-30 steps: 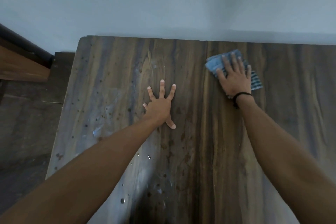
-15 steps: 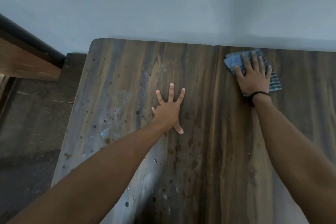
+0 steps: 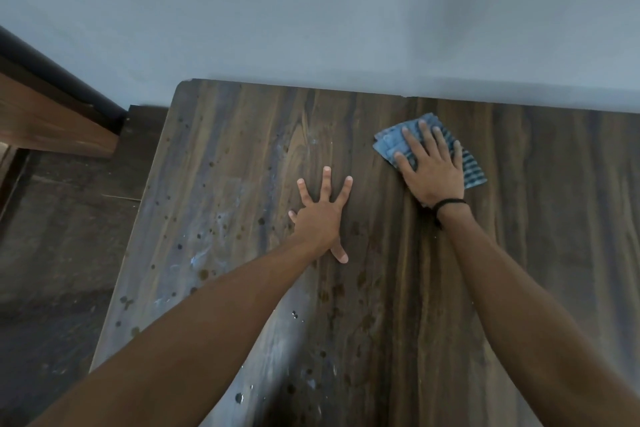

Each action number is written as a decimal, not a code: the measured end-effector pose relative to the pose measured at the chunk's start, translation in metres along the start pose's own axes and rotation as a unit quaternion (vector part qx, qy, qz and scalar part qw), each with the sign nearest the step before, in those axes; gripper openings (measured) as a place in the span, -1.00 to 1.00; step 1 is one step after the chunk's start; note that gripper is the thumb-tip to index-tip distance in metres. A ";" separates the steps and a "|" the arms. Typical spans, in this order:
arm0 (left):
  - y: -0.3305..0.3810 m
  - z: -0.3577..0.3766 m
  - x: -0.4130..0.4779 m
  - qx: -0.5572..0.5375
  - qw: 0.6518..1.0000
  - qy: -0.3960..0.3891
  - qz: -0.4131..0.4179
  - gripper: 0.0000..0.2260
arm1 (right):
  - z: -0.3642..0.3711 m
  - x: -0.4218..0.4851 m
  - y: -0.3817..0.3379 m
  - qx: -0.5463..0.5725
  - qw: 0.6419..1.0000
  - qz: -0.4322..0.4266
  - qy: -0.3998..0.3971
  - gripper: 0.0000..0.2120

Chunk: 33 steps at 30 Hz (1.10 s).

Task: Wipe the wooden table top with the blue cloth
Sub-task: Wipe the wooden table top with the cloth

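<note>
Against the pale grey-blue wall stands a dark wooden desk with streaked brown grain. Its far edge meets the wall and its rounded far-left corner is in view. Near that far edge, right of the middle, a blue striped cloth lies folded and flat on the desk top. The right hand lies palm down on it, fingers straight and slightly spread, pressing the cloth to the wood. Parts of the cloth show beyond the fingertips, left of the thumb and right of the little finger. A thin black band circles the right wrist. The left hand rests flat on bare wood near the middle of the desk, left of the cloth and apart from it. It is palm down with the fingers spread wide and the thumb angled back toward the person, and it holds nothing. Both bare forearms reach in from the near side. Small dark round spots speckle the left and near-middle parts of the desk, with whitish smears among them. Left of the desk lies a dark floor. A brown wooden rail with a dark top runs along the wall at the far left.
</note>
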State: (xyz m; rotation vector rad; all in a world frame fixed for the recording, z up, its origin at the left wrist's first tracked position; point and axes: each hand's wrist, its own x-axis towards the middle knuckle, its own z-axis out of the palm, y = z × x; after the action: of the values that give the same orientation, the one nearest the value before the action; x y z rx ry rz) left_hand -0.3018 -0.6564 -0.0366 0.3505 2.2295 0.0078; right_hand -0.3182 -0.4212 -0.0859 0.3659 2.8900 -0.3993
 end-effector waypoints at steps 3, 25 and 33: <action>0.000 0.001 0.001 0.008 1.000 0.006 0.004 0.42 | -0.009 0.030 -0.001 0.046 0.997 0.068 0.014 -0.40; -0.001 0.001 0.000 0.004 1.000 0.010 0.012 0.43 | -0.012 0.035 0.008 0.018 1.000 -0.006 -0.007 -0.43; -0.003 0.003 0.000 -0.003 1.000 0.016 0.018 0.43 | 0.015 -0.002 -0.033 0.008 1.000 -0.026 0.004 -0.44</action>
State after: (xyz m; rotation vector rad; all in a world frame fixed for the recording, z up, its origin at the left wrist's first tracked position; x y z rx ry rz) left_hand -0.3000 -0.6593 -0.0390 0.3895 2.2540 0.0382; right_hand -0.3224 -0.4567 -0.0920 0.2968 2.9115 -0.4307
